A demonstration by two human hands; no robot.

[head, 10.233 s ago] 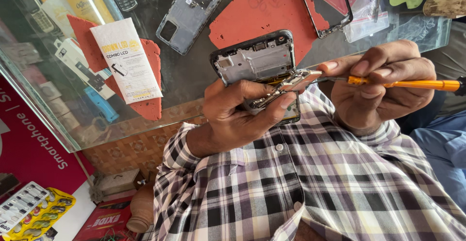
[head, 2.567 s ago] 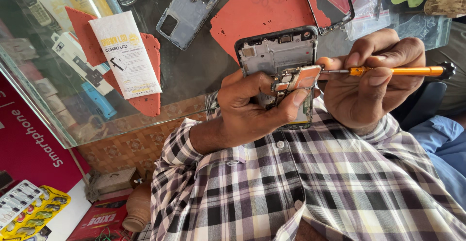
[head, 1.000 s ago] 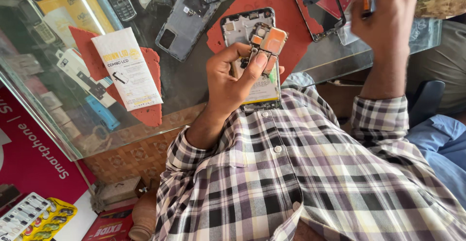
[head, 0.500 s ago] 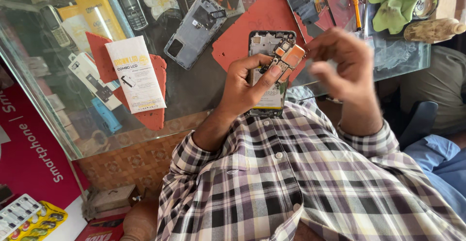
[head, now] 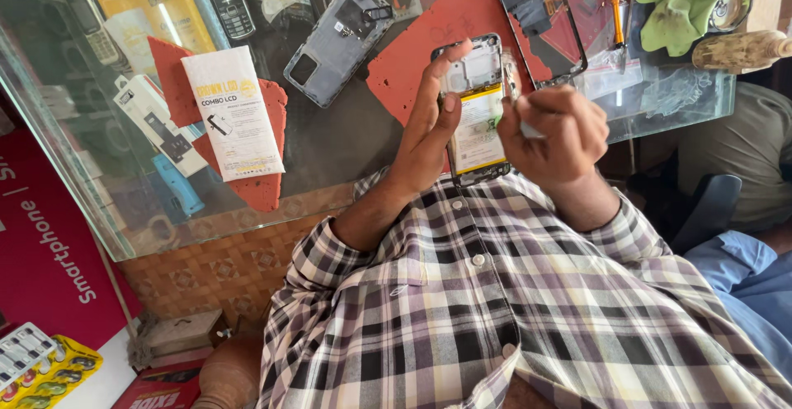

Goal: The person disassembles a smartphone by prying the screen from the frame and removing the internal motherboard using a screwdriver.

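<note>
The left hand [head: 429,129] has its grip clamped on an opened smartphone [head: 478,112], raised above the glass bench [head: 330,145]. The right hand [head: 553,133] pinches together at the phone's right edge. An orange screwdriver [head: 615,5] lies beyond on the bench.

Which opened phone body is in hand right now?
The opened phone with the yellow-white battery, held in the left hand; the grey back cover lies untouched on the glass.
</note>
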